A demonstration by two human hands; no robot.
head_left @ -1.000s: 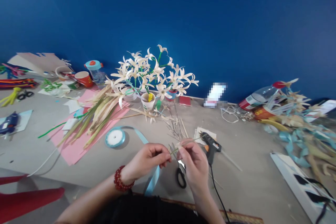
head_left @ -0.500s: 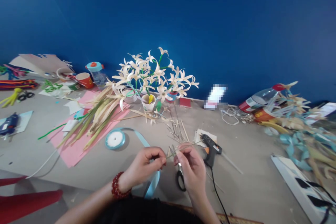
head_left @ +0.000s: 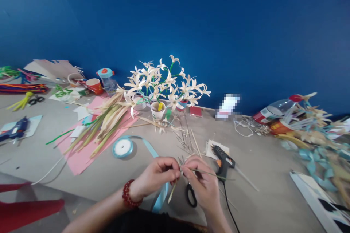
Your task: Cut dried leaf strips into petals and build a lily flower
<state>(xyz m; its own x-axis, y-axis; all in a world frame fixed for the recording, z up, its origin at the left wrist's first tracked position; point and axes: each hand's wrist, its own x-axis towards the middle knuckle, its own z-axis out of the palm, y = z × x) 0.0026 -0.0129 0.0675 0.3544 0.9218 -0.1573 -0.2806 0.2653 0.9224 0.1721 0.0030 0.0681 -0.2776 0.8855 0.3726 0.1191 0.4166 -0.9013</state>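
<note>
My left hand [head_left: 163,172], with a red bead bracelet [head_left: 130,193] at the wrist, is closed in a pinch. A pale, narrow strip [head_left: 171,193], seemingly dried husk, hangs down from its fingertips. My right hand [head_left: 202,180] pinches a thin green strip [head_left: 209,173] whose free end sticks out to the right. The fingertips of both hands nearly meet, and whether the two strips are one piece I cannot tell. Below the right hand lie scissors [head_left: 191,196], partly covered. Light blue ribbon [head_left: 161,198] runs beneath my left hand from its spool [head_left: 123,147].
White husk flowers [head_left: 155,80] stand in cups [head_left: 158,112] at the back. Long husks [head_left: 108,131] lie on pink paper [head_left: 73,160] to the left. A black glue gun [head_left: 225,162] with its cord is right of my hands; a power strip [head_left: 314,198] sits at the right.
My hands have drawn closer together. The strip, stretched between them before, now shows one end hanging below my left hand and another pointing right. The view has shifted slightly.
</note>
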